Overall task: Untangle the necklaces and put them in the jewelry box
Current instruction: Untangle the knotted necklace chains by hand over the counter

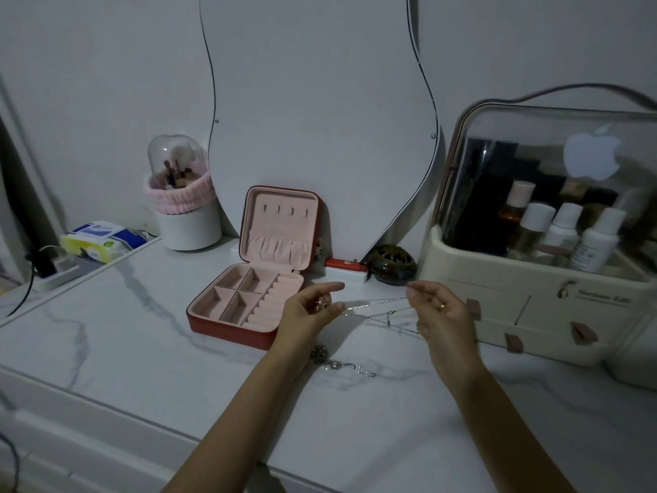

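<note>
A thin silver necklace chain (377, 309) is stretched in the air between my two hands above the marble tabletop. My left hand (313, 311) pinches its left end, and a small gold piece shows in that palm. My right hand (435, 311) pinches the right end, with loops of chain hanging below it. Another necklace with a round filigree pendant (320, 354) lies on the table under my left wrist. The red jewelry box (231, 329) stands open just left of my left hand, its pink compartments bare.
A wavy mirror (320, 119) leans on the wall behind the box. At the right stands a cream cosmetics organizer (533, 314) with bottles. A dark round ornament (391, 265), a brush holder (185, 208) and a wipes pack (99, 240) sit further back.
</note>
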